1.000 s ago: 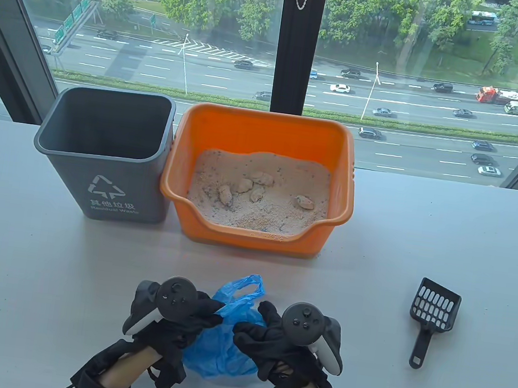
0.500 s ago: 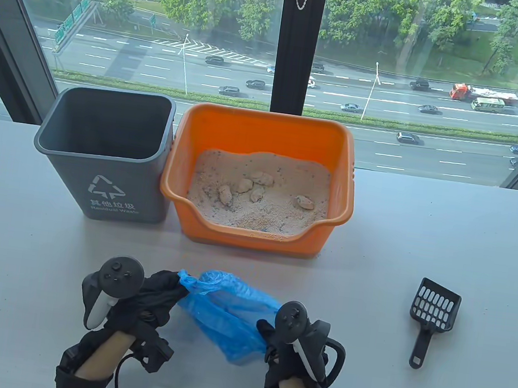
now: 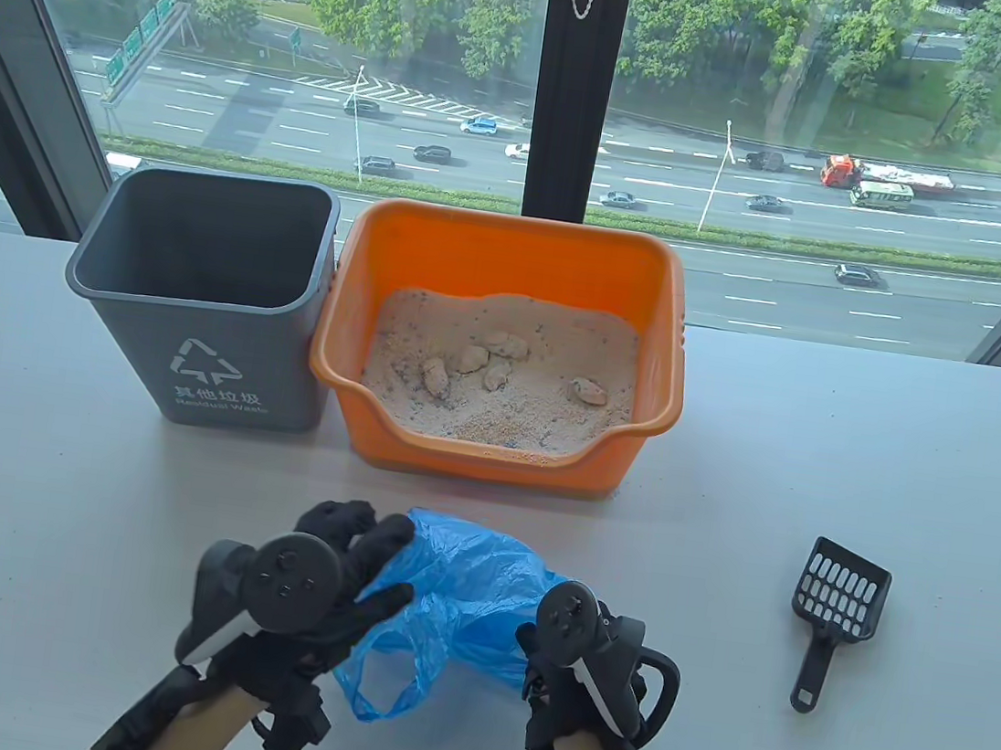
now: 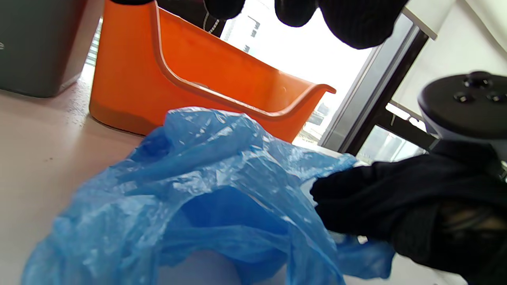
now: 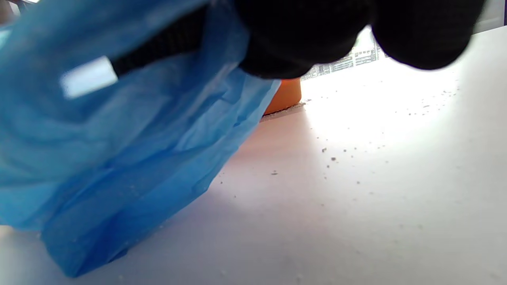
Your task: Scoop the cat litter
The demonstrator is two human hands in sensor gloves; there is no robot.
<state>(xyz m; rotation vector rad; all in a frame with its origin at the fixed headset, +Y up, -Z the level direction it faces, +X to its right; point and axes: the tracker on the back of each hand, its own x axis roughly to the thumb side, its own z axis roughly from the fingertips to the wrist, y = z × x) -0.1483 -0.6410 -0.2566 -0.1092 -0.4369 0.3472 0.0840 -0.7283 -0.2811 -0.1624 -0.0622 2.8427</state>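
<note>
My left hand [image 3: 336, 574] sits at the near edge of the desk [image 3: 869, 442], fingers spread and nearly straight against the left side of the blue plastic bag [image 3: 472, 592]; that grip is apart, touching the film and not curled round it. My right hand [image 3: 560, 655] is just right of the bag, and the left wrist view shows its fingers [image 4: 356, 202] bunched on the bag's right edge, so this grip is clamped on the plastic. The bag billows between my two hands, with one handle loop hanging toward me at the near side.

Farther from me, in the middle of the desk, stands the orange litter box [image 3: 516, 253], its low lip facing me. It holds pale cat litter [image 3: 506, 403] with several clumps [image 3: 475, 358] lying on the surface near the centre and one more to the right. Touching or just beside its left wall is the grey bin [image 3: 199, 354], which bears a recycling mark. The black slotted scoop [image 3: 833, 612] lies flat on the desk well to the right of my right hand, handle toward me, with nothing touching it. Small grains are scattered on the desk near the bag.
</note>
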